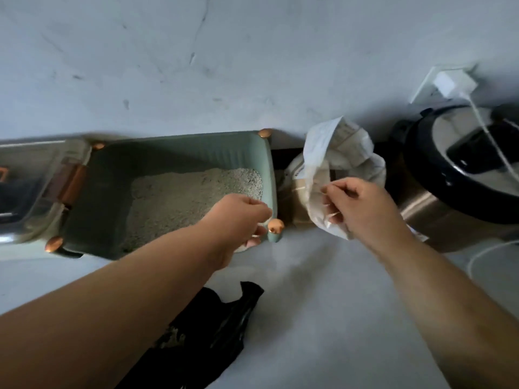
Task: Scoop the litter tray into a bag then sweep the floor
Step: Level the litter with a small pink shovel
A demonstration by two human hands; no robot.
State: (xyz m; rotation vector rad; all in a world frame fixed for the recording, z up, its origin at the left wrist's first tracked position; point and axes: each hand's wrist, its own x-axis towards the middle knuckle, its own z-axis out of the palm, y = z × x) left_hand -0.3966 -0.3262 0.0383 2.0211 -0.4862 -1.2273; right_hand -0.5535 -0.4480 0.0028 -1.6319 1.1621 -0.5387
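Observation:
A green litter tray (179, 153) with copper knobs stands against the wall, with pale grey litter (193, 197) heaped in its right half. My left hand (238, 220) is curled over the tray's near right corner, fingers closed around something pale that I cannot make out. My right hand (362, 209) pinches the edge of a white crumpled bag (337, 153) standing just right of the tray. A black plastic bag (207, 332) lies on the floor below my left forearm, with some litter showing inside.
A black and steel round appliance (455, 175) sits at the far right, with a white charger (452, 82) plugged into the wall and a cable hanging over it. A clear container (31, 175) adjoins the tray's left side. Pale floor (323, 304) spreads in front.

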